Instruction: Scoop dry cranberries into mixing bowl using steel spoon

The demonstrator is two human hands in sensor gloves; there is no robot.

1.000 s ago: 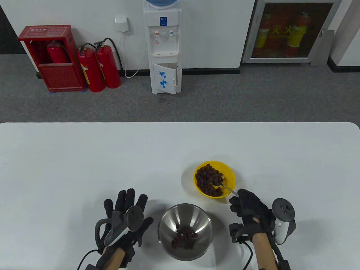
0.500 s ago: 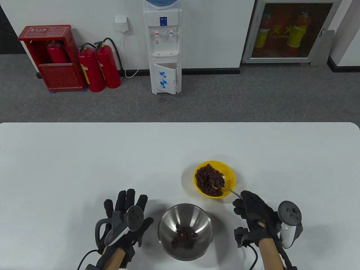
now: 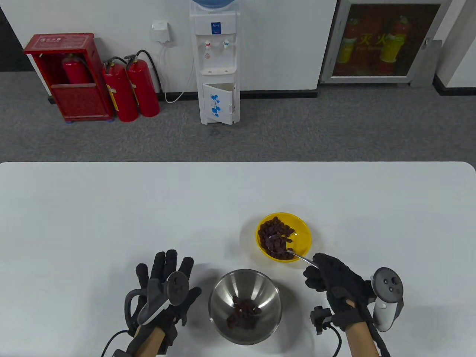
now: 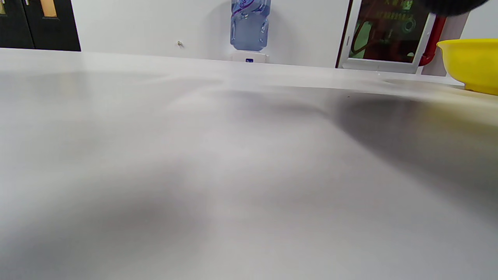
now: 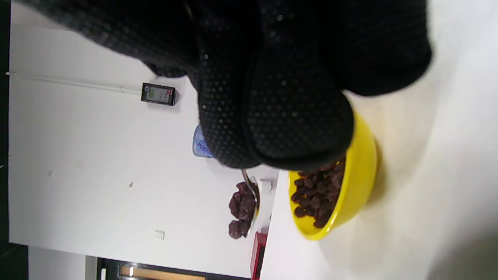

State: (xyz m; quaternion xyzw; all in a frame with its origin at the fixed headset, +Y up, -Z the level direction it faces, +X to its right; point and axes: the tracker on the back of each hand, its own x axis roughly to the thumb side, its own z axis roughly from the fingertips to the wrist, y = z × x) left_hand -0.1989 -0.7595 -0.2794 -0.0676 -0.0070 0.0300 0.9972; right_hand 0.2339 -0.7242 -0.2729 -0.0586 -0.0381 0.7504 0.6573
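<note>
A yellow bowl (image 3: 304, 233) of dry cranberries (image 3: 268, 225) stands right of the table's middle; it also shows in the right wrist view (image 5: 360, 182) and at the right edge of the left wrist view (image 4: 472, 64). My right hand (image 3: 329, 275) grips the handle of a steel spoon (image 3: 301, 257). The spoon's bowl, heaped with cranberries (image 5: 240, 206), is lifted above the yellow bowl. A steel mixing bowl (image 3: 260, 282) with a small pile of cranberries (image 3: 243, 314) stands near the front edge. My left hand (image 3: 167, 286) rests flat on the table left of the mixing bowl, fingers spread, holding nothing.
The white table (image 3: 111, 208) stretches wide to the left and back. Beyond its far edge stand a water dispenser (image 3: 214, 59) and red fire extinguishers (image 3: 130, 89).
The spoon went from dug into the cranberries to lifted out with a heaped load, shifted left over the yellow bowl. My right hand drew slightly back. My left hand stayed put.
</note>
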